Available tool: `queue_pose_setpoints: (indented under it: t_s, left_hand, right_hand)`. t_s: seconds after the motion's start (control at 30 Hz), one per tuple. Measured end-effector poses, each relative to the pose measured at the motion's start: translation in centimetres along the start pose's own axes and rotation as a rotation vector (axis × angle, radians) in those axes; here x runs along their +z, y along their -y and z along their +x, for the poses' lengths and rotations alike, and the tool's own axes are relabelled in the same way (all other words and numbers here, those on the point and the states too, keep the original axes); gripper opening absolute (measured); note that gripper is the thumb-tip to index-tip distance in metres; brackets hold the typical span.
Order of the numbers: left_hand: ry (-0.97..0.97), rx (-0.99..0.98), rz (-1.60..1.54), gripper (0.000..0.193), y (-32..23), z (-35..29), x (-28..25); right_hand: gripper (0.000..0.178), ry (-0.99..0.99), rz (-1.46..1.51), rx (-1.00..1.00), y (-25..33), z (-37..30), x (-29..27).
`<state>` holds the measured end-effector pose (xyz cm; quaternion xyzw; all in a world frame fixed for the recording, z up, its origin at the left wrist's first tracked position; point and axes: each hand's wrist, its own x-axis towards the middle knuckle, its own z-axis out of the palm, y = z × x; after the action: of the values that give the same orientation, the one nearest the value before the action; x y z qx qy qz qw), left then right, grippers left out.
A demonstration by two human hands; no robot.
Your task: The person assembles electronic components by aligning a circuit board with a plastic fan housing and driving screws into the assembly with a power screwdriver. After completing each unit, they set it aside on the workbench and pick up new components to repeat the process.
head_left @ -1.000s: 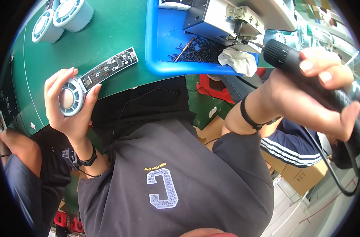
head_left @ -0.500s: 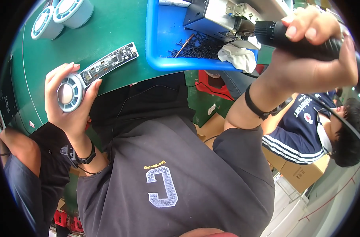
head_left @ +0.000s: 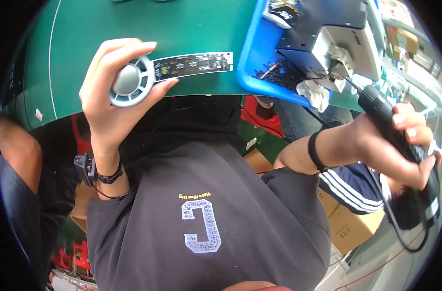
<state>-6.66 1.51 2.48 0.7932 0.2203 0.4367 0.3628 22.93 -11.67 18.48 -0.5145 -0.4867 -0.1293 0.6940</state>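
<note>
My left hand (head_left: 104, 114) is closed round the round head of a small handheld fan (head_left: 133, 85), thumb and fingers on its pale blue rim. From the head a slim handle reaches to the right over the table, its black circuit board (head_left: 192, 64) bare and facing up. In my right hand (head_left: 388, 145) is a black corded electric screwdriver (head_left: 375, 103), fingers wrapped round its body. Its thin bit points up and left at the front of a metal screw feeder (head_left: 347, 41); whether the tip touches is too small to tell.
The feeder stands in a blue tray (head_left: 284, 94) with a heap of small black screws (head_left: 289, 80). A white cloth (head_left: 314, 95) hangs over the tray's near rim. The screwdriver's cable (head_left: 400, 240) loops down on the right. Other people sit close on both sides.
The screwdriver has come down and right, so its bit now shows in front of the feeder. My left hand and the fan are higher and further right in view, with the handle more level.
</note>
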Motion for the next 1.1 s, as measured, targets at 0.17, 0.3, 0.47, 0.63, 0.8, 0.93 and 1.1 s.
queue_pose_setpoints:
  t_s: [0.17,0.3,0.47,0.63,0.8,0.93,1.1]
  left_hand:
    - [-0.029,-0.022,-0.001,0.056,-0.3,-0.5,0.0]
    - [-0.036,-0.039,0.046,0.058,-0.7,-0.9,-0.2]
    - [-0.037,-0.015,0.077,0.058,-0.5,-1.2,-0.3]
    - [-0.047,-0.013,0.103,0.056,-0.6,-1.2,-0.2]
    - [-0.054,-0.027,0.106,0.057,-0.5,-1.2,-0.3]
    - [-0.056,-0.057,0.149,0.056,-0.9,-0.8,-0.5]
    - [-0.025,-0.009,0.093,0.056,-0.7,0.2,-0.3]
  right_hand:
    - [0.032,0.014,0.081,0.135,-1.4,1.4,-1.0]
    - [0.031,0.112,-0.031,0.118,-2.3,0.6,-1.1]
    - [0.030,0.144,-0.019,0.117,-3.2,-0.1,-1.7]
    - [0.030,0.173,0.014,0.154,-3.1,0.2,-1.9]
    - [0.031,0.223,0.073,0.251,-3.6,0.8,-0.5]
    - [0.031,0.230,0.213,0.361,-3.2,-0.2,0.5]
    - [0.031,0.171,0.515,0.321,2.0,-3.8,2.9]
